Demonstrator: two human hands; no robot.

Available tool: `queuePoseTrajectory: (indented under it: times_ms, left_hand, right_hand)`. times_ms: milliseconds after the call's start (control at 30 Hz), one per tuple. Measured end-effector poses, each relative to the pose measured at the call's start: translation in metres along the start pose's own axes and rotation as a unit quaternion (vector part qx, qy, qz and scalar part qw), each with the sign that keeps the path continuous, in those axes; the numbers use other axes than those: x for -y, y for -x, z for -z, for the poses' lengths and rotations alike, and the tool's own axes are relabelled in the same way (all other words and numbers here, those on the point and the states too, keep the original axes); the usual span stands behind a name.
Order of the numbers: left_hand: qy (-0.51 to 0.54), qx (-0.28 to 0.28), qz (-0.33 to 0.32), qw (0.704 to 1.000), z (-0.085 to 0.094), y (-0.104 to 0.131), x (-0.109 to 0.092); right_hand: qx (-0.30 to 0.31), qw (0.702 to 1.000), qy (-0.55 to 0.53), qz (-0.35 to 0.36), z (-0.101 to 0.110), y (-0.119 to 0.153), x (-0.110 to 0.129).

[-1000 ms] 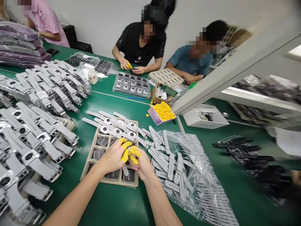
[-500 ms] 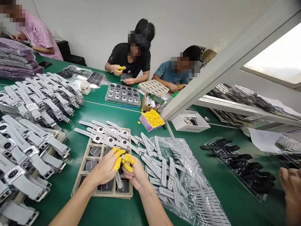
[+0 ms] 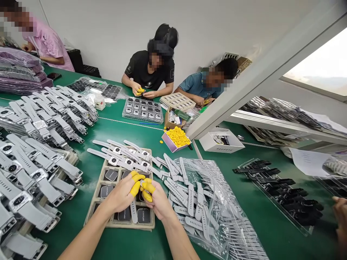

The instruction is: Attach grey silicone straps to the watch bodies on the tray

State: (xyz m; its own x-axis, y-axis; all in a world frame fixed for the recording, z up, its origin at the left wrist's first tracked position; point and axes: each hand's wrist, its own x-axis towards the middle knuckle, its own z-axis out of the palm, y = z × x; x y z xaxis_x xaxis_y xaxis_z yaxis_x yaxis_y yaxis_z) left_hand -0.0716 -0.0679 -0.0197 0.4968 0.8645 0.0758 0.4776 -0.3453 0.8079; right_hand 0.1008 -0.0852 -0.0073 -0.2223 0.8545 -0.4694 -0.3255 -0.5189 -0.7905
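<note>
My left hand (image 3: pixel 120 193) and my right hand (image 3: pixel 158 202) meet over a moulded tray (image 3: pixel 99 209), yellow finger cots on their fingertips. Between the pinched fingertips is the upper end of a grey watch strap (image 3: pixel 133 212), whose holed lower part hangs down. The fingers hide whether a watch case is joined to it. Below them, tray pockets hold dark square watches (image 3: pixel 143 215). Across the tray's far end lie several watches with grey straps (image 3: pixel 129 163). Just right of my hands, loose grey straps (image 3: pixel 191 200) spill from a clear plastic bag (image 3: pixel 230 202).
At left stand stacked trays of strapped watches (image 3: pixel 40 177). Beyond the tray sit a box of yellow finger cots (image 3: pixel 176 139), a white box (image 3: pixel 221 142) and a tray of watch cases (image 3: pixel 142 109). Black straps (image 3: pixel 282 195) lie at right. Several co-workers sit across the table.
Both hands stay together over the tray, fingertips pinched closer. The hanging strap has swung slightly left and more upright. The co-worker in black has lowered a hand. The view has shifted slightly.
</note>
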Motion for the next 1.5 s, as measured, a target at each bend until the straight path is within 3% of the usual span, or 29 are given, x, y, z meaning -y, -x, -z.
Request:
queuePoseTrajectory:
  times_ms: [200,467,867,1000,1167,1267,1500]
  left_hand:
    - [0.000,-0.004,0.004,1.000,0.000,0.001,-0.002]
    - [-0.121,-0.011,-0.038,0.992,-0.004,0.001,0.004]
    - [0.031,-0.020,0.017,0.999,-0.003,0.002,-0.009]
    - [0.044,-0.025,0.008,0.999,-0.004,0.001,-0.003]
    - [0.078,-0.133,0.060,0.986,0.004,-0.003,0.009]
    - [0.112,-0.149,0.094,0.978,0.010,-0.005,0.013]
    - [0.110,-0.121,0.129,0.978,0.013,-0.006,0.006]
  right_hand:
    - [0.023,0.998,-0.058,-0.012,0.002,-0.001,0.002]
    - [-0.009,0.999,0.026,-0.028,0.001,0.000,-0.001]
    - [0.001,0.999,-0.050,0.013,-0.003,-0.002,-0.007]
    - [-0.006,0.993,0.094,0.075,0.007,-0.003,-0.004]
    - [0.009,0.964,0.233,0.128,0.024,-0.001,0.007]
    - [0.001,0.947,0.286,0.143,0.032,0.000,0.011]
    - [-0.012,0.852,0.499,0.156,0.041,0.004,0.017]
